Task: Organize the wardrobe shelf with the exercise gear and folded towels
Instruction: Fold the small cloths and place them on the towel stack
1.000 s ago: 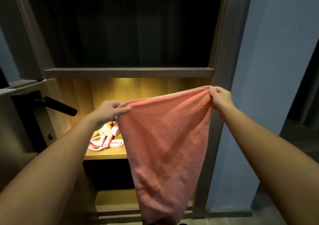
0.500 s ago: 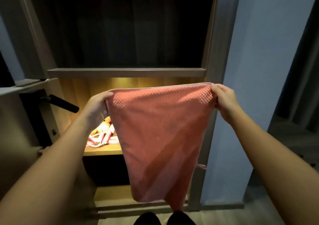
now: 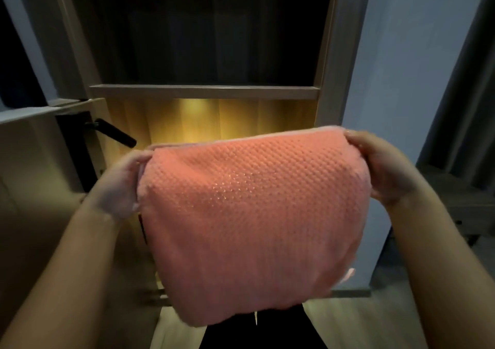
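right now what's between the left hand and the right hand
In the head view, a salmon-pink waffle-textured towel spans the whole stretch; the left hand and right hand each grip one top end.

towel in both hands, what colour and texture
Coral pink towel with a bumpy waffle weave, seen in the head view.

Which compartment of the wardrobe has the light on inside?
The lower compartment, directly below the shelf board and behind the upper edge of the pink towel. It glows warm yellow, while the tall compartment above the board is dark.
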Demonstrator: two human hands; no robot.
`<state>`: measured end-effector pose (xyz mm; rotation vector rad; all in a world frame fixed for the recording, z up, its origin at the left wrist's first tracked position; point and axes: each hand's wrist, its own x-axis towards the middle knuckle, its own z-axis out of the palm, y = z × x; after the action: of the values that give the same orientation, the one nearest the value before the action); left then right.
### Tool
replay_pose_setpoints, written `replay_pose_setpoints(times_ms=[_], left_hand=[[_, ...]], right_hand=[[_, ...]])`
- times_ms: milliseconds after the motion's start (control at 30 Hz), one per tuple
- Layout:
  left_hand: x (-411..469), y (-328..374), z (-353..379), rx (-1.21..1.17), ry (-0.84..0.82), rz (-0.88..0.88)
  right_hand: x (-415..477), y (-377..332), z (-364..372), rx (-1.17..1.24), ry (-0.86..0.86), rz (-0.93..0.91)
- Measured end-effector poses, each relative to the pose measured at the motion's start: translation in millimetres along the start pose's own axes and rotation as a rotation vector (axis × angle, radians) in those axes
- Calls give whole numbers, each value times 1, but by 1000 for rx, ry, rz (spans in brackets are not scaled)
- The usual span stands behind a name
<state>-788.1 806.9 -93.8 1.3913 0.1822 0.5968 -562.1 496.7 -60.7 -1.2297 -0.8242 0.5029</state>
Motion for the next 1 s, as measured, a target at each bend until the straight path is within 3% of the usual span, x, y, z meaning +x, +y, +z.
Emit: replay_pose_setpoints(times_ms=[100,200,333,533,700,900,1000], left_hand=[[4,-54,-7,89,88,-201],[5,-128,-7,327,248,-363],[-9,-230,-7,532,423,-526],[-37,-319,3,599,505,-781],[-42,-348,13,859,362,-851],[-57,-345,15,1148,228,-747],[-68,-324,11,1203,30,-799]], right_hand=[[-6,54,4,-23,191,205],[-14,136,-4,-68,412,440],[-34,233,-3,-265,457,695],[-55,324,-10,-571,473,821],[-59,370,-13,-678,421,878],[-59,368,-16,-876,264,828],[-66,348,-24,-1013,21,898]])
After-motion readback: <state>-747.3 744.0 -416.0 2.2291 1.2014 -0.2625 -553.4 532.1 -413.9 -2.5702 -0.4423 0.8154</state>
